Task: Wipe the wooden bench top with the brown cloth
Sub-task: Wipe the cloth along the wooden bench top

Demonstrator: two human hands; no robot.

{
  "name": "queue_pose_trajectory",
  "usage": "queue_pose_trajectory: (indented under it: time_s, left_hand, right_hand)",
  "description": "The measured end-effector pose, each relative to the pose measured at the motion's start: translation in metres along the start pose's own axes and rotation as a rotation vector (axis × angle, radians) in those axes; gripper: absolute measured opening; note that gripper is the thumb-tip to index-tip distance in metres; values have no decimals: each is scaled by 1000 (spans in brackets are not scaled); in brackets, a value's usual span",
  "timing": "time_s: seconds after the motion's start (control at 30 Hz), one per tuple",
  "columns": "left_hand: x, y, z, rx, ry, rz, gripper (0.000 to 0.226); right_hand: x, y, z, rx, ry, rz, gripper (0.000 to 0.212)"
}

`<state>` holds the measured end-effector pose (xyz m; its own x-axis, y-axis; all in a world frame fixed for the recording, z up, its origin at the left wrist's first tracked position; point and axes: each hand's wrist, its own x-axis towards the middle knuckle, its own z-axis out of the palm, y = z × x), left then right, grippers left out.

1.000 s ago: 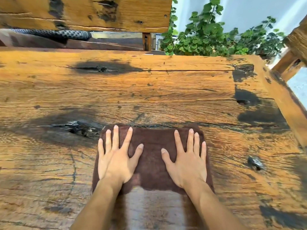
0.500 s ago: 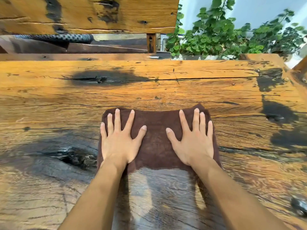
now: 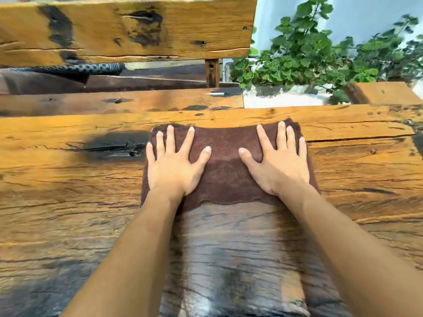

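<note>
The brown cloth lies spread flat on the wooden bench top, its far edge almost at the back edge of the plank. My left hand presses palm-down on the cloth's left half, fingers spread. My right hand lies flat on the right half in the same way. Neither hand curls around the cloth. A darker, damp-looking streak runs on the wood from the cloth's near edge toward me, between my forearms.
A thick wooden backrest beam rises behind the bench top. Green plants in a white planter stand at the back right. A dark cracked knot marks the wood just left of the cloth.
Both hands have pushed the cloth away from me across the plank, from the middle to near the back edge. The dark streak behind it has grown longer.
</note>
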<state>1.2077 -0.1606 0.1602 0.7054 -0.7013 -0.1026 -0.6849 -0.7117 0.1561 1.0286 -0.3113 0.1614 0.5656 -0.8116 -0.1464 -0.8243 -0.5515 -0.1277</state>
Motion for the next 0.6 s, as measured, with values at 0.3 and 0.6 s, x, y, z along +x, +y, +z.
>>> queue_pose_trajectory:
  time_s: [0.3, 0.6]
  left_hand:
    - [97, 4, -9, 18, 26, 36, 79]
    - [99, 3, -10, 41, 33, 52, 78]
  right_hand:
    - [92, -15, -13, -9, 23, 12, 87]
    - [98, -16, -13, 3, 75, 0, 87]
